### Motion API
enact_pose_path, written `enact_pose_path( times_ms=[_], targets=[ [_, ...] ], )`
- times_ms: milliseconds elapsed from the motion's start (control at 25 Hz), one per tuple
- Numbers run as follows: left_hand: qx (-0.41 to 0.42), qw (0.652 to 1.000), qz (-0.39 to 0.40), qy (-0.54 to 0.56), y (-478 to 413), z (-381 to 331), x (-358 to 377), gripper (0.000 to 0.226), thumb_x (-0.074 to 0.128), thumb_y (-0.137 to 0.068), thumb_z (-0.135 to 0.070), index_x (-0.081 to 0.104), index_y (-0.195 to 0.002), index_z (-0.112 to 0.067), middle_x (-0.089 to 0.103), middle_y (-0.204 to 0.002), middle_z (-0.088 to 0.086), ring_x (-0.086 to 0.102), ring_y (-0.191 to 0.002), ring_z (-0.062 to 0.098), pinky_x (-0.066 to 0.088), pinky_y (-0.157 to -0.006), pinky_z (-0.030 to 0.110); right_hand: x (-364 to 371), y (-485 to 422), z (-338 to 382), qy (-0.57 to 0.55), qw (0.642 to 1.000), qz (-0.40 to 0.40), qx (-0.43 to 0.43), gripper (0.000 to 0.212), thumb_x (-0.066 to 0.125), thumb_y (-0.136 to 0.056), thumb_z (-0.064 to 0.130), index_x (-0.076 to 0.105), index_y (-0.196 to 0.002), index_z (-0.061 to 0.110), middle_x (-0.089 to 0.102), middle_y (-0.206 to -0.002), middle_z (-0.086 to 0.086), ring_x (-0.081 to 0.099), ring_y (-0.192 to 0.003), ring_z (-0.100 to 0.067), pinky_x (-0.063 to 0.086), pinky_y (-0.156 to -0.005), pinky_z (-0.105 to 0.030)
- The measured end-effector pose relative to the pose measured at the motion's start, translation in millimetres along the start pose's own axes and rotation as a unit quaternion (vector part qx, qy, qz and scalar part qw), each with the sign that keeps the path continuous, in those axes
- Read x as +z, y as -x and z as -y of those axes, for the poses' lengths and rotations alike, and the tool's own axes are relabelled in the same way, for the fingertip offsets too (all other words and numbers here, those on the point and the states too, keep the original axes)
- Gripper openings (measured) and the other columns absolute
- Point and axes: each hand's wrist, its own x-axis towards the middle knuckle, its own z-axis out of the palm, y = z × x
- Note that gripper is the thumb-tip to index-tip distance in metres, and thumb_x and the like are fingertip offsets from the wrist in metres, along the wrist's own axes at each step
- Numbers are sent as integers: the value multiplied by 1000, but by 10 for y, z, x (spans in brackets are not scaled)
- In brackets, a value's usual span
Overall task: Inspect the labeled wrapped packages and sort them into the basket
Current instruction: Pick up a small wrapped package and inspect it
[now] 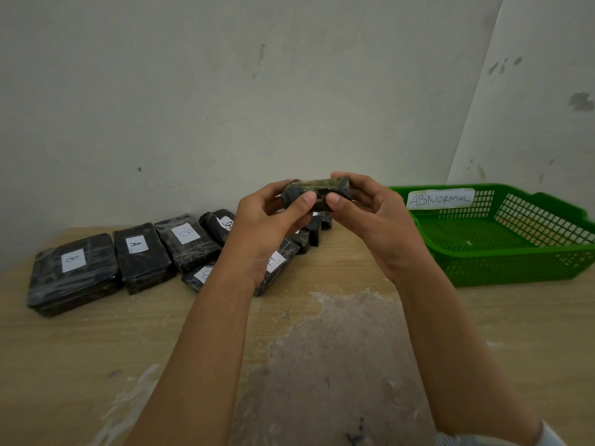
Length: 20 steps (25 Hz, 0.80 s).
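You're barely started: your left hand and right hand pinch one wrapped package above the desk, the green basket looks empty (labelled ABNORMAL), and the row of packages waits.

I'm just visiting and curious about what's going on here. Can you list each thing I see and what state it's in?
Held package: lifted off the table, gripped at both ends, label not showing.
Left hand: closed on the held package.
Right hand: closed on the held package.
Green basket: empty, tagged ABNORMAL.
Packages on the table: wrapped, lying in a row, labels up.
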Motion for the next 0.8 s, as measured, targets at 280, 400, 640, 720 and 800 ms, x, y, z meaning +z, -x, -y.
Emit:
enact_pose_path(
  times_ms=[280,400,640,720,800],
  targets=[
    [58,997,29,-35,34,3,-25,49,80,-83,-7,65,-125,-26,73,-116,6,73,-98,15,59,-85,29,8,-3,-21,-34,999,25,31,30,69,-91,2,67,-120,10,76,-114,-8,74,-103,-16,60,-83,-23],
    [34,999,37,10,50,-32,3,48,81,-80,-19,66,-125,-24,77,-107,8,75,-100,20,60,-90,33,-10,2,-15,-28,999,22,22,32,68,-91,-1,66,-122,7,74,-117,-10,73,-104,-17,59,-82,-23],
    [66,998,23,-12,59,-32,24,36,69,-93,-2,67,-123,-21,78,-103,13,76,-99,25,61,-90,34,38,19,22,-28,999,16,14,28,74,-89,10,70,-117,9,77,-112,-6,74,-105,-16,60,-82,-24],
    [77,996,23,-24,67,-37,33,38,69,-92,-2,67,-124,-23,78,-104,13,76,-99,24,61,-90,34,67,17,17,-27,1000,-13,3,24,73,-90,10,70,-114,8,78,-108,-5,75,-100,-15,59,-78,-22],
    [74,997,28,-15,68,-48,38,44,72,-91,-5,64,-128,-28,77,-106,14,75,-100,23,61,-89,31,73,22,17,-25,999,-22,-2,22,72,-90,9,71,-112,9,78,-106,-5,75,-98,-14,59,-77,-21]
  ],
)
